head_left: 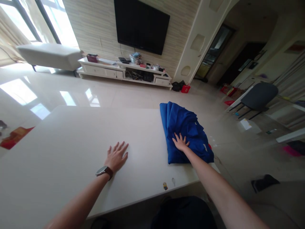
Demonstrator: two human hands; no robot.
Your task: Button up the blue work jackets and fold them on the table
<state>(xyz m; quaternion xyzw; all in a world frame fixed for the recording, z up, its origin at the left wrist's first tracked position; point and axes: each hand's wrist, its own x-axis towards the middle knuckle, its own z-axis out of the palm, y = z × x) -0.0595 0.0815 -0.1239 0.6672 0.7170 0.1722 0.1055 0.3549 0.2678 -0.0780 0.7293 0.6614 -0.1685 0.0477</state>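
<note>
My left hand (116, 156) lies flat on the white table (78, 143), fingers spread, with a brown-strapped watch (104, 171) on its wrist. Nothing is in it. On the right end of the table rests a stack of folded blue cloth (182, 121), which looks like garments, with small pale tags on its right side. My right hand (181, 142) presses on top of this cloth, palm down and fingers apart. Underneath the palm the cloth is hidden.
Two small stickers, one a yellow cartoon figure (165, 186), sit near the table's front edge. Beyond the table stand a white TV cabinet (102, 70) and a pale bench (49, 55). A dark chair (256, 95) and a white box (249, 125) are at the right.
</note>
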